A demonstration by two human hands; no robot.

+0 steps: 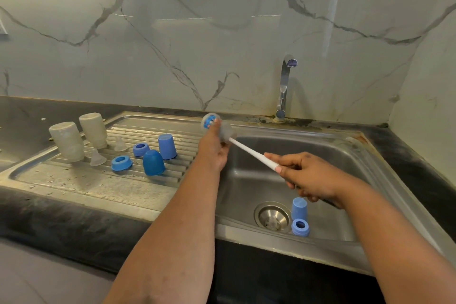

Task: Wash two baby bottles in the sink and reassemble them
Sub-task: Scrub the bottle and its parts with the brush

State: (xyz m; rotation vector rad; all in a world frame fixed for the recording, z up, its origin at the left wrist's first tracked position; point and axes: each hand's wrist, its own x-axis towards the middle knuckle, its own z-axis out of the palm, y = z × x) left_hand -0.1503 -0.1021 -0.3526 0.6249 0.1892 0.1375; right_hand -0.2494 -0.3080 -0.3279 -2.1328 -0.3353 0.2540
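Note:
My left hand (pixel 214 149) grips a small clear baby bottle (pixel 211 122) with a blue print, held over the sink's left rim. My right hand (pixel 306 175) holds the white handle of a bottle brush (pixel 249 150), whose head is pushed into the bottle's mouth. Two clear bottles (pixel 67 140) (pixel 93 129) stand upside down on the drainboard (pixel 98 187). Beside them lie two clear teats (pixel 97 157) (pixel 121 143), two blue rings (pixel 121 163) (pixel 140 149) and two blue caps (pixel 153 162) (pixel 167 146). In the sink basin (pixel 259 180) sit another blue cap (pixel 299 208) and blue ring (pixel 300 227).
A chrome tap (pixel 285 86) stands behind the basin, with no water running. The drain strainer (pixel 272 217) is at the basin's front. Dark stone counter (pixel 61 224) surrounds the steel sink, and a marble wall rises behind.

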